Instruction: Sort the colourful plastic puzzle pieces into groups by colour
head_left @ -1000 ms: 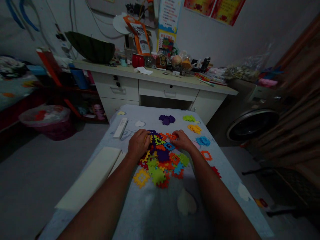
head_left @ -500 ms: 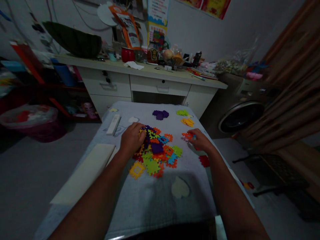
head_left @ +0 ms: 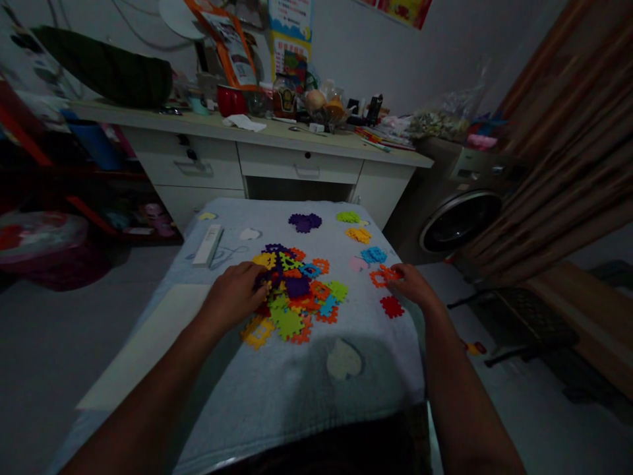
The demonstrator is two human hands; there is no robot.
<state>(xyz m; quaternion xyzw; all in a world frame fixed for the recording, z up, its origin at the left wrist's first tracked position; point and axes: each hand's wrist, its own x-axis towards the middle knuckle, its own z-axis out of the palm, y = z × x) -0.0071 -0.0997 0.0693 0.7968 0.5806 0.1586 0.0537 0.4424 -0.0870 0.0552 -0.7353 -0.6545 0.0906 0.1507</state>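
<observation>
Head view, single entry.

- Left hand (head_left: pixel 236 295): lies palm down on the near-left edge of the heap of multicoloured notched foam tiles (head_left: pixel 302 298). Its fingers are curled over purple and yellow pieces. It cannot be told whether they grip one.
- Right hand (head_left: pixel 413 285): sits right of the heap and well apart from the left hand. Its fingertips touch the orange open-frame foam tile (head_left: pixel 382 276). It cannot be told whether they pinch the tile or only rest on it.
- Heap: sits at the middle of the pale blue towel-covered table (head_left: pixel 297 396), between the two hands.
- Sorted tiles along the right side of the table:
  - a red solid foam tile (head_left: pixel 392 307), just near of the right hand;
  - a pale pink foam tile (head_left: pixel 357 264), left of the orange one;
  - a blue foam tile group (head_left: pixel 373 254), further off;
  - a yellow-orange foam tile group (head_left: pixel 358 234), further again;
  - a green foam tile group (head_left: pixel 348 216), at the far edge.
- Purple foam tile group (head_left: pixel 303 222): at the far centre of the table.
- White heart-shaped patch (head_left: pixel 343 361): on the towel, near of the heap.
- White slim rectangular box (head_left: pixel 208 245): at the far left of the table.
- Cream flat board (head_left: pixel 143 340): at the near left of the table.
- Cluttered cream desk with drawers (head_left: pixel 277 168): beyond the table, carrying a red mug (head_left: pixel 231 101).
- Front-loading washing machine (head_left: pixel 457 221): at the far right.
</observation>
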